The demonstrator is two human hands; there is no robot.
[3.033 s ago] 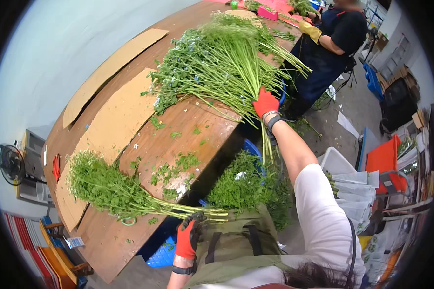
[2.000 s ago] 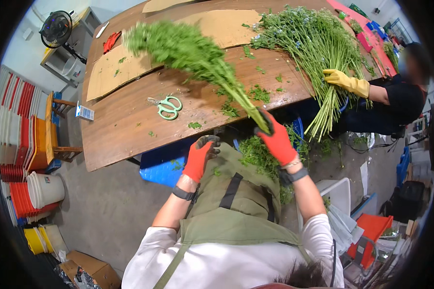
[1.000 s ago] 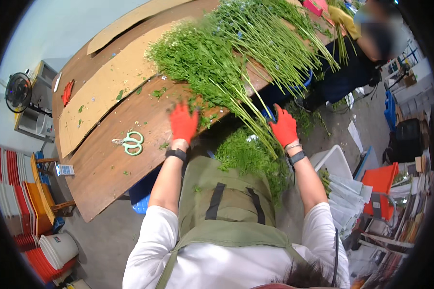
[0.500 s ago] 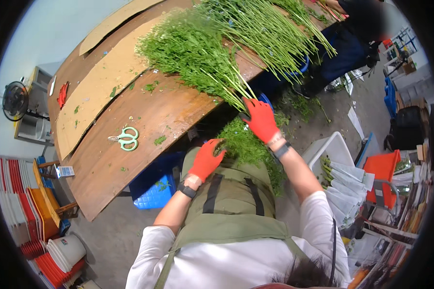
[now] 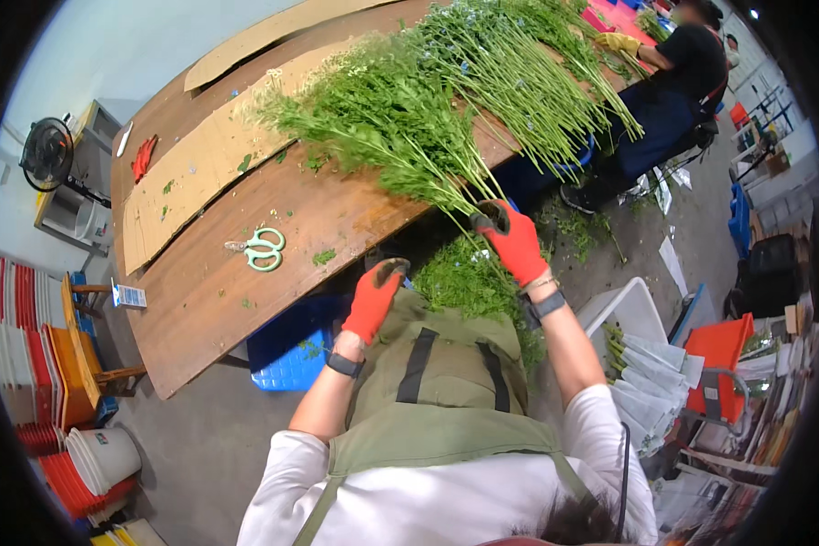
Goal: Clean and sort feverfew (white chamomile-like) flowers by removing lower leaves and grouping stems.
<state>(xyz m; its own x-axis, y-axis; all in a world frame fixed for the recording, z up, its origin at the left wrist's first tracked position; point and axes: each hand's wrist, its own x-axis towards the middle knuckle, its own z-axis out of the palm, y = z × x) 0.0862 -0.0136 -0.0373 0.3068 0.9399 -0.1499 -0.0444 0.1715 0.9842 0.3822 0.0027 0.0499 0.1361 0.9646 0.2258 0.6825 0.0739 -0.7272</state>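
Observation:
Red gloves with dark palms cover both hands. My right hand [image 5: 516, 244] is closed around the lower stems of a leafy green flower bunch [image 5: 400, 136], just off the table's near edge. The bunch's feathery tops lie to the left across the wooden table [image 5: 200, 309]. Beside my lap, my left hand [image 5: 373, 298] is apart from the bunch, its fingers drawn together; anything between them is hidden. A heap of green foliage [image 5: 460, 278] lies below and between my hands. Green-handled scissors [image 5: 264, 248] rest on the table to the left.
Long-stemmed blue flowers [image 5: 528, 82] spread over the table farther right, near a co-worker with a yellow glove [image 5: 619, 43]. Cardboard strips [image 5: 191, 187] line the far side. A blue crate [image 5: 287, 364] sits under the edge; a white bin [image 5: 623, 305] and wrapped bunches [image 5: 651, 382] stand right.
My right hand has drawn slightly toward me with the stems. My left hand has moved left, its fingers closing. The view has shifted, showing more of the co-worker.

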